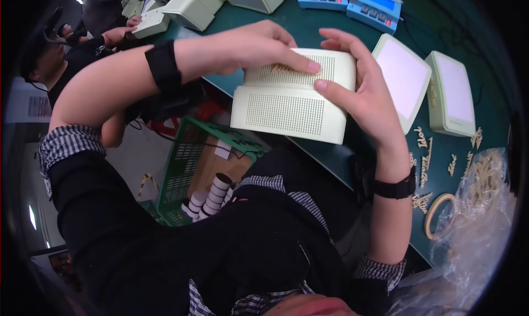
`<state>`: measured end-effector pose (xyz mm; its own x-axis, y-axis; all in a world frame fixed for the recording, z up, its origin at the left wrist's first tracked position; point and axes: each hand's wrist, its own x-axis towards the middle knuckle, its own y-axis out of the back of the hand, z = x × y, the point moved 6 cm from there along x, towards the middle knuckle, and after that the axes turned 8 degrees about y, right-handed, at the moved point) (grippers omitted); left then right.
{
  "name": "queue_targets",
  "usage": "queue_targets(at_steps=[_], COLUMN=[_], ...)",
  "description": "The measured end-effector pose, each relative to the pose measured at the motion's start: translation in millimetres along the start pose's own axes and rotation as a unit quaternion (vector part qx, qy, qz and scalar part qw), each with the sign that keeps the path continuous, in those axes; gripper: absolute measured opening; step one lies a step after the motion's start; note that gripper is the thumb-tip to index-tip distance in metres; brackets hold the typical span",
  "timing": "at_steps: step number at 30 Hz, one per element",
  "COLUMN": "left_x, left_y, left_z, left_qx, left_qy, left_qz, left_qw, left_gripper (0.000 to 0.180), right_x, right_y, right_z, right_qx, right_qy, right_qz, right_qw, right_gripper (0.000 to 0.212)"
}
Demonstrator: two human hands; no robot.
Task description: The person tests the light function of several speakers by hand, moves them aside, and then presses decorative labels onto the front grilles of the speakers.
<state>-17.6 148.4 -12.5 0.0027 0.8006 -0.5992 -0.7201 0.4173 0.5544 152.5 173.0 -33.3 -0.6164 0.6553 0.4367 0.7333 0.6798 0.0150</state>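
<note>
A cream plastic housing point(289, 118) with two perforated grille faces is held up, tilted, over the table's near edge. My left hand point(256, 47) grips its far edge, fingers hidden behind it. The left thumb presses on a small tan script-lettering piece point(282, 69) lying on the upper grille; the thumb partly covers it. On the right end, my right hand point(370, 93) clasps the same housing, its thumb across the front near the ridge between the two grilles. Several loose tan lettering pieces point(424, 164) lie on the table beside my right wrist.
Two cream housings with white panels point(399, 76) point(453, 93) stand right on the green table point(314, 27). Blue devices point(374, 7) are behind. A tape roll point(439, 216) and a clear plastic bag point(476, 228) lie lower right. A green crate point(179, 156) holds rolls; another person works far left.
</note>
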Motion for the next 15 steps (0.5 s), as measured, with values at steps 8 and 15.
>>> queue_targets(at_steps=[8, 15], left_x=[-6, -7], left_y=[-1, 2], left_z=[6, -13], left_qx=[0.039, -0.080], left_qy=[0.015, -0.052], left_qz=[0.013, 0.018], left_qw=[0.999, 0.995], left_gripper=[0.052, 0.055], right_x=[1, 1], right_y=[0, -4], right_z=[-1, -5], right_qx=[-0.007, -0.008], right_qy=[-0.052, -0.075], right_qz=[-0.009, 0.039], right_qw=[0.999, 0.996], right_gripper=[0.068, 0.053])
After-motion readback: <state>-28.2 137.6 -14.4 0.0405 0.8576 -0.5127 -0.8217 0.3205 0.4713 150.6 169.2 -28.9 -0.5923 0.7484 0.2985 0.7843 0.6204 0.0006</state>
